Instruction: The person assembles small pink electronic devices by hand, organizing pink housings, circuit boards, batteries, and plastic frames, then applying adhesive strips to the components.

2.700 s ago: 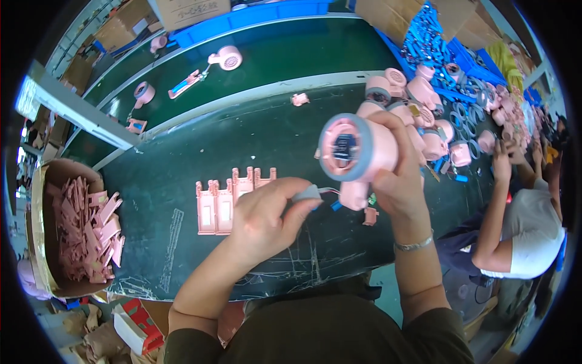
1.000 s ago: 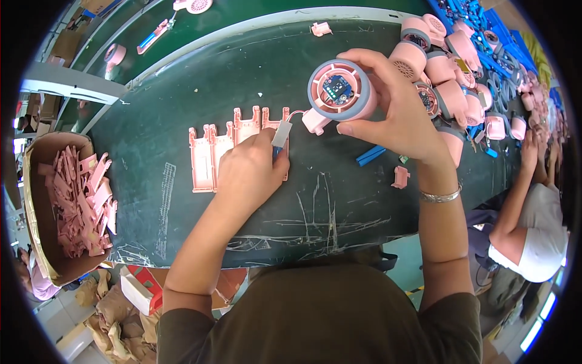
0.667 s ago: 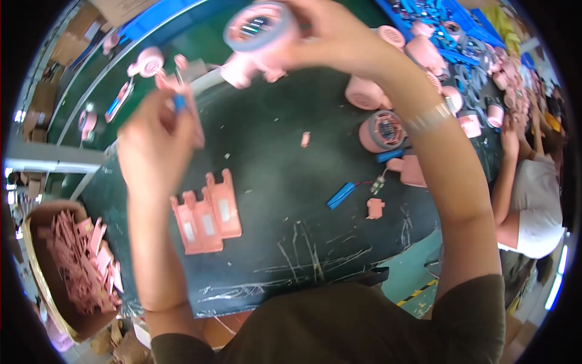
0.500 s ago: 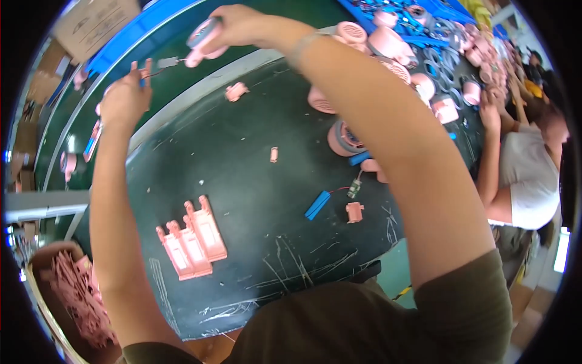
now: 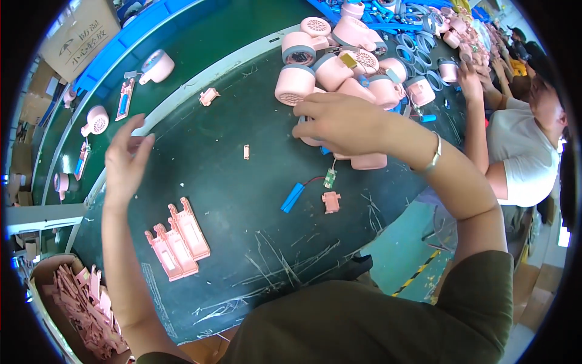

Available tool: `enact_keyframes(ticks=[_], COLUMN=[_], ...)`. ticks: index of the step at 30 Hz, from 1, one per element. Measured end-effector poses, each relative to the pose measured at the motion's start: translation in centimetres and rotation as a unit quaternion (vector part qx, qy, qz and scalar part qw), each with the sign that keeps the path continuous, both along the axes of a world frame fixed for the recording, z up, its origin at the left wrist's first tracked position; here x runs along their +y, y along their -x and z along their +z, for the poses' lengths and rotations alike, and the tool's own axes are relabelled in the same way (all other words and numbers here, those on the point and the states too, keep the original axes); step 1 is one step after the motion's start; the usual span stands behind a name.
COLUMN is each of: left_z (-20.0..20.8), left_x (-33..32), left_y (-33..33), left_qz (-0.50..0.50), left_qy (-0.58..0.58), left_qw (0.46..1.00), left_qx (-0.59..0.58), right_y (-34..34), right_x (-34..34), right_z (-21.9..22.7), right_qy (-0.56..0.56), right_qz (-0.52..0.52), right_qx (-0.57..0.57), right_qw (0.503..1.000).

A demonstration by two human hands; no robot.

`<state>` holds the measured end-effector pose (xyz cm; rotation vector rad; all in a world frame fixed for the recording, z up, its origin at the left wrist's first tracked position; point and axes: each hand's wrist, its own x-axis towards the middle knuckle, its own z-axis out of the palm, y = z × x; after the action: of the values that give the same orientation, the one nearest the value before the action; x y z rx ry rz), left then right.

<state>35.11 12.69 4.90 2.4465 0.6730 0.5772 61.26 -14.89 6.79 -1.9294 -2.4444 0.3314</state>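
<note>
My left hand [image 5: 124, 161] hovers open and empty above the dark green table [image 5: 254, 242], close to the conveyor's edge. My right hand [image 5: 342, 124] is curled over a pink housing [image 5: 367, 161] at the near side of a pile of pink round fan bodies [image 5: 339, 67]. From under that hand a thin wire leads to a small green circuit board [image 5: 330, 178] and a blue battery [image 5: 292, 197]. Three pink handle shells [image 5: 179, 238] lie side by side below my left hand. A pink fan body [image 5: 156, 65] rests on the green conveyor [image 5: 200, 42].
A small pink part [image 5: 331, 201] and a tiny pink piece [image 5: 246, 151] lie loose on the table. A cardboard box [image 5: 79, 303] of pink shells stands at lower left. A co-worker [image 5: 515, 151] sits at the right. Blue bins [image 5: 388, 12] line the far side.
Both hands were raised to the conveyor with a pink fan body. Now that body lies on the conveyor, my left hand has drawn back empty and my right hand has dropped to the pile.
</note>
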Motion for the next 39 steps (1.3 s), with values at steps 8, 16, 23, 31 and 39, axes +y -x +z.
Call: enact_keyframes(ticks=[8,16,23,31,39], left_z=[5.1,4.2,3.4,3.7,2.2], left_x=[-11.5,-17.4,-19.2,-18.4,-18.5], left_y=[-2.3,-3.1,2.5,6.0,6.9], left_qz=[-0.14,-0.146,-0.155,-0.101,-0.098], left_qy=[0.174,0.402,0.498,0.719,0.676], left_qw=[0.963,0.873,0.816,0.645,0.692], left_qx=[-0.15,-0.235,-0.25,-0.238,-0.234], right_y=[0.9,6.6,9.1,12.0,12.5], right_x=[-0.1,1.2,1.3,2.6,2.4], right_z=[9.0,9.3,7.4,3.9,3.3], right_qy=[-0.281,-0.382,-0.352,-0.238,-0.212], right_qz=[-0.125,-0.087,-0.082,-0.155,-0.124], right_qx=[0.417,0.488,0.487,0.661,0.561], right_qw=[0.855,0.78,0.795,0.694,0.791])
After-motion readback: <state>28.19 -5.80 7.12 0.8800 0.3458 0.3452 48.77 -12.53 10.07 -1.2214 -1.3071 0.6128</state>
